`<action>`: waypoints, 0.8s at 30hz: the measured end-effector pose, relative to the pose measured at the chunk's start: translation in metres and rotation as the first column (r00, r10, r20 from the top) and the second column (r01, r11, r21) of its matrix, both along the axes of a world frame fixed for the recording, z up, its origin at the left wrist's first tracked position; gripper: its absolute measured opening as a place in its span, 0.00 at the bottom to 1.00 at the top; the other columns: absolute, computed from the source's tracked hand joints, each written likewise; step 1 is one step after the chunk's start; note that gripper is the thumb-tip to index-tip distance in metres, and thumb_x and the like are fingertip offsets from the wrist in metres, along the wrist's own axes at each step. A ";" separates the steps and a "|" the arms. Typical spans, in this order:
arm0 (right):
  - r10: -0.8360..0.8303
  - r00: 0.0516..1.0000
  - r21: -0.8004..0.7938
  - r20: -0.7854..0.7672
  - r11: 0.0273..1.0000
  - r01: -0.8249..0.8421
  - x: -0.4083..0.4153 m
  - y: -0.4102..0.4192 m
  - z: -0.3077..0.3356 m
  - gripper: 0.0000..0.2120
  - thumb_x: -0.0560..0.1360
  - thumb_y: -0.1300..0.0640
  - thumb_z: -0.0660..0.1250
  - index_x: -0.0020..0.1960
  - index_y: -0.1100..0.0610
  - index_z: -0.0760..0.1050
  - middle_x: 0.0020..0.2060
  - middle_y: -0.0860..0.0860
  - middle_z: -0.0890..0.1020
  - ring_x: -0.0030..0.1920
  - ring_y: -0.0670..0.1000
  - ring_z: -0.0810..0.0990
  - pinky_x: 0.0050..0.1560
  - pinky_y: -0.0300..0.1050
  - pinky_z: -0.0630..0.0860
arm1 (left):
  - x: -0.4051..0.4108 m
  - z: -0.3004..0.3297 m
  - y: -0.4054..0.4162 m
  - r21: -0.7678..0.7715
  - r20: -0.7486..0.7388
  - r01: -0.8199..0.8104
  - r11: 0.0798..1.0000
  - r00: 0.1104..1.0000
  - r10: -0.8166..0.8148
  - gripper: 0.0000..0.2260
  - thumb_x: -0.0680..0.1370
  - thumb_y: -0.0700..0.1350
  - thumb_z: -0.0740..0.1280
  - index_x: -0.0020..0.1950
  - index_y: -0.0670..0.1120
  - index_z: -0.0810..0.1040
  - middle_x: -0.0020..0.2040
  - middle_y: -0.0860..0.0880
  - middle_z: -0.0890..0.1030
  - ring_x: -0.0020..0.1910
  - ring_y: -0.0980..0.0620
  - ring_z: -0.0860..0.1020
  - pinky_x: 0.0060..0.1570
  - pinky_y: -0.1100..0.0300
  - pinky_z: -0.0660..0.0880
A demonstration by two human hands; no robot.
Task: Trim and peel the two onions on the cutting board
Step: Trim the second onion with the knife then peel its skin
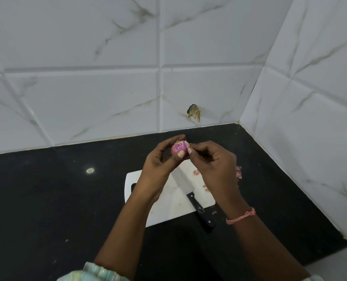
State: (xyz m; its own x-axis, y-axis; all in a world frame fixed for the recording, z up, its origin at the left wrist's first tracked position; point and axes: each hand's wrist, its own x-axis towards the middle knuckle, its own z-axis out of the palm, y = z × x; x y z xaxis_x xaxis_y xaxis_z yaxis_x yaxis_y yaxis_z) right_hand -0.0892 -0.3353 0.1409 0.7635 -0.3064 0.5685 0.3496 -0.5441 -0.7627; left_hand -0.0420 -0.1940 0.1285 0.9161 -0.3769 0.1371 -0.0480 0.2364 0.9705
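Covering much of the cutting board (162, 213), both hands work: left hand (158, 161) grips the onion (179, 148), right hand (213, 161) pinches its skin; second onion (238, 172) mostly hidden.

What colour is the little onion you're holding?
The onion is pinkish purple with pale streaks, seen in the head view, held in the left hand.

Counter: black stone worktop (46, 199) running into a corner of white marbled wall tiles.
Board: white cutting board (168, 213) flat on the counter, partly hidden by arms.
Knife: black-handled knife (197, 205) on the board, handle reaching past its near edge.
Scraps: onion skin bits (197, 173) on the board; a pinkish piece (239, 172) at its right edge.
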 end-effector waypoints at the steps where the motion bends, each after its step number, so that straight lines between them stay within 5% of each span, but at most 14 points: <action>1: -0.003 1.000 0.003 0.006 1.000 0.003 0.000 0.000 0.000 0.06 0.73 0.58 0.73 0.49 0.59 0.83 0.42 0.46 0.84 0.44 0.43 0.83 0.44 0.33 0.79 | 0.000 0.000 0.000 0.004 -0.003 0.000 1.000 1.000 0.000 0.17 0.78 0.42 0.71 0.67 0.48 0.78 0.62 0.51 0.82 0.62 0.54 0.80 0.58 0.62 0.78; 10: -0.061 0.998 0.012 0.009 0.998 0.060 -0.001 0.001 0.003 0.04 0.73 0.62 0.73 0.47 0.57 0.83 0.38 0.43 0.83 0.41 0.41 0.82 0.42 0.29 0.77 | -0.004 0.001 0.000 -0.014 -0.015 0.031 0.999 0.999 -0.031 0.19 0.75 0.47 0.72 0.66 0.51 0.80 0.62 0.51 0.82 0.63 0.50 0.80 0.63 0.54 0.77; 16: 0.041 0.999 0.115 0.001 0.992 -0.041 -0.006 0.006 0.002 0.07 0.75 0.58 0.71 0.53 0.54 0.81 0.45 0.45 0.84 0.47 0.42 0.83 0.45 0.32 0.78 | -0.002 0.001 0.002 -0.045 -0.026 0.024 0.999 0.999 -0.025 0.21 0.74 0.48 0.72 0.67 0.48 0.78 0.63 0.50 0.82 0.64 0.50 0.79 0.63 0.56 0.77; 24: 0.036 0.999 -0.141 0.021 0.989 -0.033 -0.001 0.004 0.000 0.03 0.77 0.62 0.68 0.50 0.61 0.77 0.46 0.49 0.79 0.46 0.42 0.79 0.44 0.28 0.75 | -0.003 -0.001 0.000 -0.048 -0.024 0.010 0.999 1.000 -0.011 0.20 0.75 0.42 0.72 0.67 0.48 0.78 0.61 0.52 0.83 0.62 0.54 0.80 0.56 0.63 0.78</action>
State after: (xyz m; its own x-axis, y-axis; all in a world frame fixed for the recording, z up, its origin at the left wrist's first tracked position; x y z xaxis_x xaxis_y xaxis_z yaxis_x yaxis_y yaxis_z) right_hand -0.0906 -0.3310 0.1409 0.7582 -0.1959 0.6219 0.3866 -0.6329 -0.6708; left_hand -0.0447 -0.1935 0.1280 0.9154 -0.3799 0.1331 -0.0220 0.2830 0.9589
